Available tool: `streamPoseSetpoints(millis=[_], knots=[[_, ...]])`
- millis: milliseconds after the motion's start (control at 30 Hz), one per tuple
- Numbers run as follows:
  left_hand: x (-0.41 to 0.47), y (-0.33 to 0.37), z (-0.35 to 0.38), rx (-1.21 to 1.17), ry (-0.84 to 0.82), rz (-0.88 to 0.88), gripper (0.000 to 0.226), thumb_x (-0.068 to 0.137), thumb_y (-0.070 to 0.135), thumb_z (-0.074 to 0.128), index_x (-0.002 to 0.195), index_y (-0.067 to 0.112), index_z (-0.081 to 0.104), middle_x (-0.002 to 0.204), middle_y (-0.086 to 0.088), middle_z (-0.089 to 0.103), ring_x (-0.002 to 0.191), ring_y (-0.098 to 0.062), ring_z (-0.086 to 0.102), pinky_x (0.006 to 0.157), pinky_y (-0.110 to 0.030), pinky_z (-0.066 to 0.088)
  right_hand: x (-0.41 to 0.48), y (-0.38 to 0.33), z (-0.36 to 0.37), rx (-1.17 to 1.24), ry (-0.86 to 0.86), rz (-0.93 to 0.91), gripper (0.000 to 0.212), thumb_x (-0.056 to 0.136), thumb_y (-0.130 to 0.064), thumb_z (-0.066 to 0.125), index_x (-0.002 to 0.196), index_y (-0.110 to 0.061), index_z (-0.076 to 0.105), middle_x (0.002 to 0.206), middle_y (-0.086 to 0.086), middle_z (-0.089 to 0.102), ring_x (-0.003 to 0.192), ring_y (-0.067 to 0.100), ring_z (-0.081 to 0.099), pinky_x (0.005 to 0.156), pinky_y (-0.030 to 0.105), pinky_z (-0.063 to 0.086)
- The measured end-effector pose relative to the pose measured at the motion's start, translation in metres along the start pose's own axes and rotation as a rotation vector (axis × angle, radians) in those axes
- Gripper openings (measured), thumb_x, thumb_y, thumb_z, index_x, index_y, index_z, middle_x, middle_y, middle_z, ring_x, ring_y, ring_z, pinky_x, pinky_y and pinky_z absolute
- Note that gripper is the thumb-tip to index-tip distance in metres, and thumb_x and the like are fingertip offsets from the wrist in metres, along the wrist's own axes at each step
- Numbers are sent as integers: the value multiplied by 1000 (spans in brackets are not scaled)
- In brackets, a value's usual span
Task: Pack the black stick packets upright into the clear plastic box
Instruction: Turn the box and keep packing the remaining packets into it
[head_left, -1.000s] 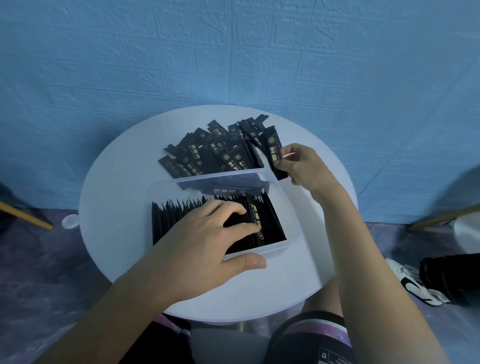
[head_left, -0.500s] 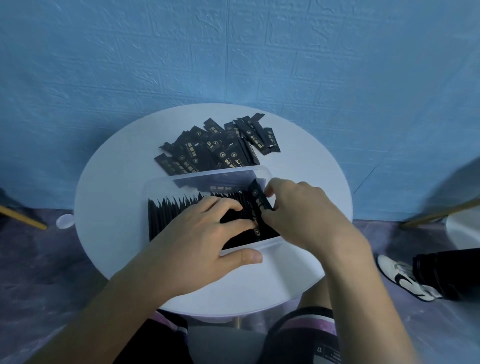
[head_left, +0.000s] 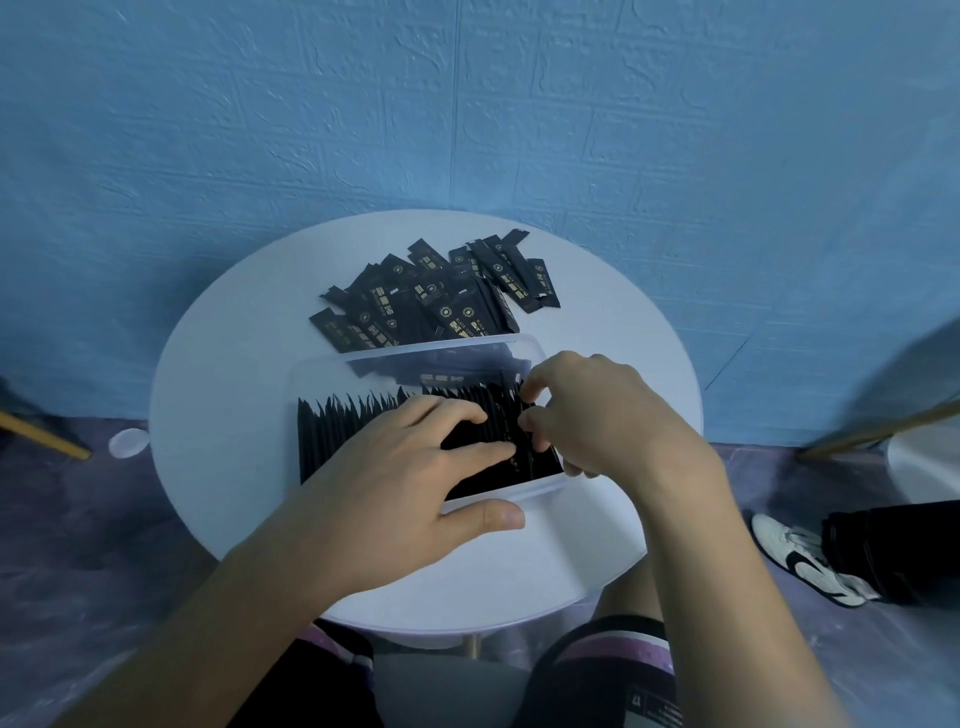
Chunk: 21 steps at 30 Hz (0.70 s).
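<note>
Slim black packets (head_left: 353, 436) upright in clear box (head_left: 322, 374), left hand (head_left: 405, 483) flat atop them, right hand (head_left: 597, 415) pinching one, loose pile (head_left: 431, 301) beyond.

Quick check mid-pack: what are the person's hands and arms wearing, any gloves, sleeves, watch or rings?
Nothing worn on either. The left hand and right hand are bare: no gloves, rings or watch showing. The left forearm and right forearm are uncovered to the frame's edge, no sleeves in view. Below are dark shorts with a pale purple striped hem.
</note>
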<state>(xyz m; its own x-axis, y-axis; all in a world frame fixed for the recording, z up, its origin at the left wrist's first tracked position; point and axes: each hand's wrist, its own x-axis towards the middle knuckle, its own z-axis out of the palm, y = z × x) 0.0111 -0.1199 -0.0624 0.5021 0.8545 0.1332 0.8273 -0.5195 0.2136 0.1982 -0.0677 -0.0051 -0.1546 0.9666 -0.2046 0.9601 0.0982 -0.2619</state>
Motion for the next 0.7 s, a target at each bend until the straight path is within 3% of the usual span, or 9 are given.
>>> streamPoseSetpoints(millis=[133,233,300,433,600,700], knots=[[0,1,0,27,-25,11,72,96,79,22,142,37,58,150,5,48,137,-17,40,110,-40,40,3,-2,-3,-2,0,-9,20,90,-18,57,107,-16,67,77,7,72,70,28,66,74,38,59],[-1,1,0,21,-45,13,74,94,82,19,147,40,51,163,6,34,152,-17,24,121,-34,17,15,-3,-3,-15,65,-56,23,89,-15,56,110,-16,65,71,8,69,67,26,66,75,38,59],[0,0,0,0,-56,7,76,92,83,18,149,42,47,165,8,30,154,-15,22,118,-24,3,25,-4,-3,-41,52,-79,26,88,-10,56,112,-17,64,66,7,69,59,22,66,74,35,59],[-1,0,-3,3,-59,-13,75,92,83,19,147,43,50,163,9,36,149,-16,34,115,-23,8,37,-6,-13,9,-137,-68,35,92,-5,50,124,-16,61,69,4,75,39,13,63,59,21,54],[-1,2,-5,18,-78,-20,76,92,83,16,146,43,51,162,9,37,149,-16,36,115,-26,8,42,-7,-22,65,-271,-131,49,98,-3,50,144,-17,50,89,6,78,35,8,58,42,14,46],[-1,3,-6,1,-70,-16,76,90,85,16,148,46,47,164,10,32,152,-15,30,116,-26,7,44,-3,-25,124,-304,-144,47,99,-4,51,143,-20,50,92,7,77,36,7,57,40,14,44]])
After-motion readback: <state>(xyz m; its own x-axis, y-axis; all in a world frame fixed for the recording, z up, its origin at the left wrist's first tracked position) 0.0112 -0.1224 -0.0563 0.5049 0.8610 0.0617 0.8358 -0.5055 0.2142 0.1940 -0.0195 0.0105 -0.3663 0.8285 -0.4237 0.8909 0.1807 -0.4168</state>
